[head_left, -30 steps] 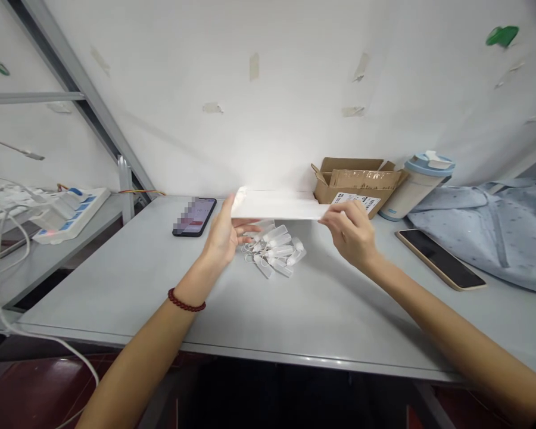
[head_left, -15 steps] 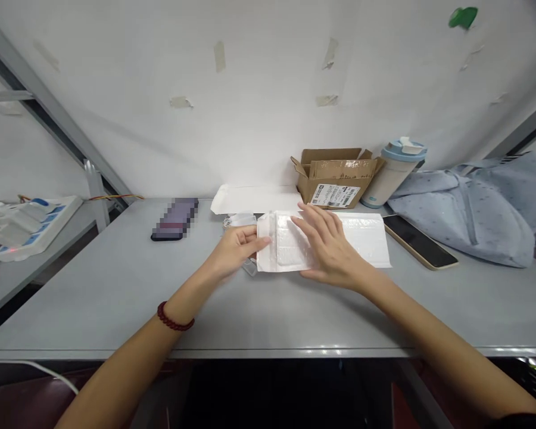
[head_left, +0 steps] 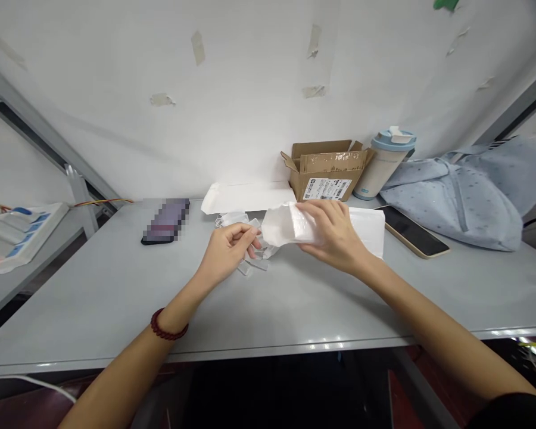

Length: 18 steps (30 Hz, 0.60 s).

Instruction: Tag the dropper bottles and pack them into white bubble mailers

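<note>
My right hand (head_left: 333,235) grips a white bubble mailer (head_left: 366,229) near its open left end, lifting that end off the grey table (head_left: 116,298). My left hand (head_left: 227,250) rests just left of the mailer's mouth, fingers closed around a bunch of small clear plastic bottles with loops (head_left: 254,262). More of these bottles lie under and behind the hand. A second flat white mailer (head_left: 245,196) lies behind them near the wall.
A dark phone (head_left: 166,221) lies at the left, an open cardboard box (head_left: 326,170) and a lidded cup (head_left: 384,164) stand at the back. Another phone (head_left: 411,232) and a pale blue cloth bag (head_left: 455,196) sit at the right. A power strip (head_left: 13,235) is far left.
The white mailer went from held up in both hands to down on the table. My right hand now lifts its open end, and my left hand has moved to the small bottles.
</note>
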Motion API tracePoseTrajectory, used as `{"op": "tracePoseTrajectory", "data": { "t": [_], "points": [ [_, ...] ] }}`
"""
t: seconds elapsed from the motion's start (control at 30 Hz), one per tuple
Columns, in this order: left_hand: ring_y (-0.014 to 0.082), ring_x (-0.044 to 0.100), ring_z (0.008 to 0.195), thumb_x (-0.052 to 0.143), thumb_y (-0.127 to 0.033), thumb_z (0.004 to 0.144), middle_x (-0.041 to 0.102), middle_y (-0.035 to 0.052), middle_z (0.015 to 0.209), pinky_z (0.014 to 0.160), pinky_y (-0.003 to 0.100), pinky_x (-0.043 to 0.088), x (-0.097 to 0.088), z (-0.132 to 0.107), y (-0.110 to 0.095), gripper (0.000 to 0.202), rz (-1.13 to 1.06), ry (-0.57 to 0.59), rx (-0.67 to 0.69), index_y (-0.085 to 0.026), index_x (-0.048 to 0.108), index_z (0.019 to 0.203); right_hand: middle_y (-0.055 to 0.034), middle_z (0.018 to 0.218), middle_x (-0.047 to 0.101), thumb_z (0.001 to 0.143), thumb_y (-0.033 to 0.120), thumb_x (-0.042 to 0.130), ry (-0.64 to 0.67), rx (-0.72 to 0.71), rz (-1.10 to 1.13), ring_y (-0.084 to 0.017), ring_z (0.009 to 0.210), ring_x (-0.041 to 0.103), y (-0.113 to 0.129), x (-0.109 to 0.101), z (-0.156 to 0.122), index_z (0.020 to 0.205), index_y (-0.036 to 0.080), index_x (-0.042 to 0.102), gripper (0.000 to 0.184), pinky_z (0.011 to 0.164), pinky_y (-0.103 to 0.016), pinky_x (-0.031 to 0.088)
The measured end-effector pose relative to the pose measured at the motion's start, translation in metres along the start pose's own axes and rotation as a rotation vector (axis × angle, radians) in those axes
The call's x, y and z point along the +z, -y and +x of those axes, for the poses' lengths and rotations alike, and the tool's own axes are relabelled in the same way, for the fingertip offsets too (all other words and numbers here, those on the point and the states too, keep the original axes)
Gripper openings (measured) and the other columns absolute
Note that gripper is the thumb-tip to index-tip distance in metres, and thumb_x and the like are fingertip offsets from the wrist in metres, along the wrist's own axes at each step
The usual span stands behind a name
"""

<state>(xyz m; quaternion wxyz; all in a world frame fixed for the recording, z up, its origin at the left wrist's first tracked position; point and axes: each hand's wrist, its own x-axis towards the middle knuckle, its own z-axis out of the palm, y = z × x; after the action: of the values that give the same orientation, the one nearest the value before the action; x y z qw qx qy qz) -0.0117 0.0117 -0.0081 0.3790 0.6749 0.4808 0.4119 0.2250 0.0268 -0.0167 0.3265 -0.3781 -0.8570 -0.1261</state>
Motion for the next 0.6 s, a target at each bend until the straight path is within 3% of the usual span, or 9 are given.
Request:
{"op": "tracePoseTrajectory", "data": {
  "t": [0.1,0.23,0.4,0.6],
  "points": [
    [0.0122,0.051,0.053,0.055,-0.034,0.084,0.060,-0.0001,0.061,0.054,0.024,0.039,0.001,-0.001,0.007,0.019,0.310,-0.045,0.170,-0.018,0.066,0.081,-0.0131,0.115,0.055,0.083,0.038,0.057,-0.042,0.064,-0.017,-0.030,0.104,0.050,-0.009,-0.002,0.001,0.128,0.023,0.041,0.050,0.088,-0.044,0.034],
    [0.0142,0.051,0.055,0.058,-0.038,0.082,0.058,0.0003,0.063,0.055,0.025,0.034,0.010,-0.004,0.018,0.022,0.655,0.013,0.322,-0.018,0.066,0.089,-0.0118,0.113,0.058,0.084,0.032,0.058,-0.038,0.080,-0.025,-0.029,0.104,0.052,-0.015,-0.004,0.001,0.125,0.024,0.045,0.044,0.087,-0.042,0.034],
    [0.0185,0.057,0.063,0.058,-0.036,0.084,0.065,0.0067,0.078,0.055,0.026,0.031,0.022,-0.007,0.026,0.022,0.769,0.038,0.329,-0.016,0.065,0.090,-0.0119,0.113,0.059,0.084,0.031,0.058,-0.028,0.055,-0.029,-0.028,0.103,0.053,-0.012,-0.001,0.001,0.122,0.023,0.048,0.040,0.085,-0.041,0.035],
    [0.0179,0.056,0.063,0.050,-0.027,0.088,0.064,0.0056,0.075,0.055,0.027,0.030,0.025,-0.004,0.028,0.019,0.802,0.010,0.309,-0.017,0.066,0.089,-0.0118,0.113,0.059,0.084,0.033,0.058,-0.012,0.049,-0.026,-0.027,0.103,0.052,-0.013,0.004,-0.001,0.120,0.021,0.049,0.038,0.084,-0.040,0.036]
  ]
}}
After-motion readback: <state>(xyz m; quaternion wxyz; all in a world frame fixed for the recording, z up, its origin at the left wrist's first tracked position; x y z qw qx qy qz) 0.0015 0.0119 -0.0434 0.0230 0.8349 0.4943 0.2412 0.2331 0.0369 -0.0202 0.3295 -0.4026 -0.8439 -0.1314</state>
